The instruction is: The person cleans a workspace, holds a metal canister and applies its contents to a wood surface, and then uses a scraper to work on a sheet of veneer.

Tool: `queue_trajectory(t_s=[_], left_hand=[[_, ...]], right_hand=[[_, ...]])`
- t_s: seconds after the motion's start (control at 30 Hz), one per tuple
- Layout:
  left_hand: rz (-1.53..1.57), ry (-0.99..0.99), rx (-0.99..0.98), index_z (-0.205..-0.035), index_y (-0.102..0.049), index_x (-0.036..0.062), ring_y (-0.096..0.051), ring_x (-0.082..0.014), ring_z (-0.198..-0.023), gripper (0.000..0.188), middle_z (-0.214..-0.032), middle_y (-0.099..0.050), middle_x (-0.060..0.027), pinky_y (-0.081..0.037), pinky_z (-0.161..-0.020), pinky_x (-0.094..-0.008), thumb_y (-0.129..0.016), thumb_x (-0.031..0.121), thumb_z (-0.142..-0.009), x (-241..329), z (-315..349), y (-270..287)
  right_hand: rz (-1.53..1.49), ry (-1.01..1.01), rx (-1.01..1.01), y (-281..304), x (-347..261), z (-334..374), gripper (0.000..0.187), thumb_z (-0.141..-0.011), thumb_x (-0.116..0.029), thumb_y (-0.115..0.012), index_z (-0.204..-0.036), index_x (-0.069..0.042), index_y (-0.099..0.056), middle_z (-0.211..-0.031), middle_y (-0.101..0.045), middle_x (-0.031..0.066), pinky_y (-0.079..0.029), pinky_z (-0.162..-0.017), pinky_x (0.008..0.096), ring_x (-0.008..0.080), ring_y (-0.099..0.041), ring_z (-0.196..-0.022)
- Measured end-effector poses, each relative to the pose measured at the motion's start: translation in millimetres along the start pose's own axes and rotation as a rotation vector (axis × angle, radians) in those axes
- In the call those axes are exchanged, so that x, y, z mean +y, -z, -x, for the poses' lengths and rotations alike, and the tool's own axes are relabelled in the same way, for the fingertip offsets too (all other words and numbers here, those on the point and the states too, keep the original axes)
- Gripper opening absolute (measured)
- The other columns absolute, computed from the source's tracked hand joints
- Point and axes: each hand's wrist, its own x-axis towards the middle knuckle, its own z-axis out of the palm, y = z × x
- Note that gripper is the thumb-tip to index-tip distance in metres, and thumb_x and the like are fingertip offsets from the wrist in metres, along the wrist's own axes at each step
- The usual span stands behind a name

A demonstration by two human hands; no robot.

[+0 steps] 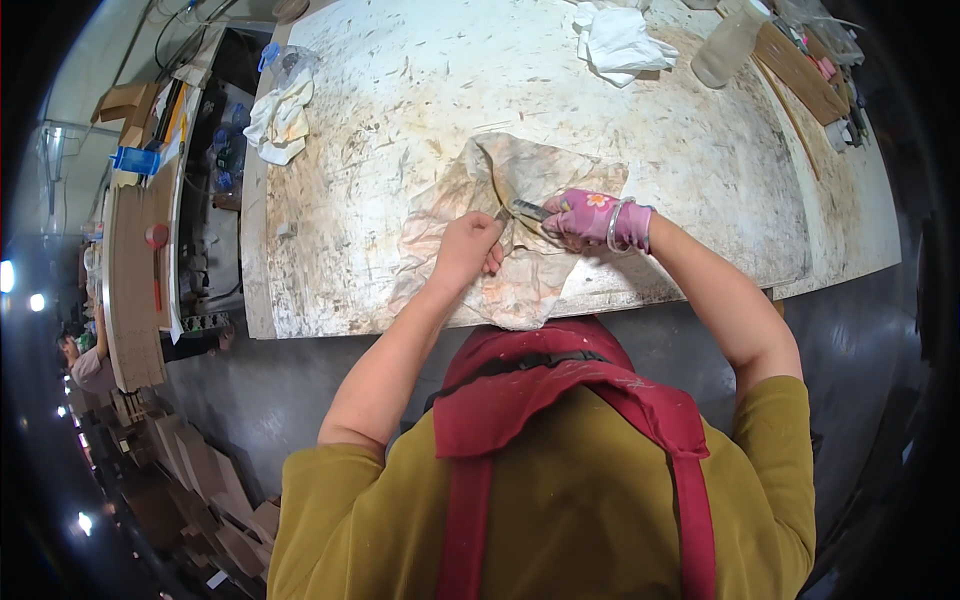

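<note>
A stained, wrinkled cloth (470,185) lies spread near the table's front edge, under both hands. My left hand (468,248) is bare and rests over the cloth with its fingers pinched together. What they pinch is too small to make out. My right hand (585,218) wears a pink flowered glove and is closed round a dark, narrow hand tool (530,210). That tool's tip points left, close to my left fingertips; its exact kind is unclear. A thin, curved yellowish strip (497,185) runs across the cloth from the tool's tip toward the far side.
On the worn white table (370,90) are a crumpled cloth (283,120) at the left, white cloths (620,45) and a cloudy bottle (728,48) at the far right. A wooden box (800,70) stands beyond the bottle. Shelving (140,250) flanks the left; a person (95,365) is farther off.
</note>
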Motion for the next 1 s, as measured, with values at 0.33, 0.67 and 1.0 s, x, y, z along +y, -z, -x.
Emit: queue_trajectory(t_s=[0.33,0.67,1.0], left_hand=[[0.106,0.004,0.021,-0.077,-0.054,0.0003,-0.047,-0.0094,-0.044,0.019,-0.056,-0.054,-0.0045,-0.036,-0.041,-0.0216,-0.052,0.017,-0.087,-18,5,-10],[0.226,0.023,-0.007,-0.077,-0.053,0.0038,-0.046,-0.0081,-0.044,0.018,-0.055,-0.053,-0.0023,-0.033,-0.041,-0.0193,-0.052,0.019,-0.087,-22,5,-6],[0.191,0.008,-0.07,-0.079,-0.053,0.0024,-0.044,-0.0078,-0.042,0.017,-0.054,-0.052,-0.0027,-0.032,-0.04,-0.0196,-0.051,0.017,-0.087,-13,25,13]], right_hand=[[1.17,0.081,0.46,-42,-22,12,0.019,-0.074,-0.011,-0.056,-0.089,0.0,-0.057,-0.078,-0.063,0.0169,-0.049,-0.068,0.0367,0.0282,-0.063,-0.08],[1.213,0.029,0.342,-65,-32,23,0.015,-0.081,-0.009,-0.047,-0.088,0.002,-0.054,-0.07,-0.062,0.0174,-0.05,-0.052,0.0382,0.0305,-0.064,-0.063],[0.781,0.037,0.523,-42,-18,33,0.02,-0.086,-0.022,-0.044,-0.09,-0.006,-0.054,-0.071,-0.061,0.0177,-0.048,-0.059,0.041,0.0328,-0.061,-0.067]])
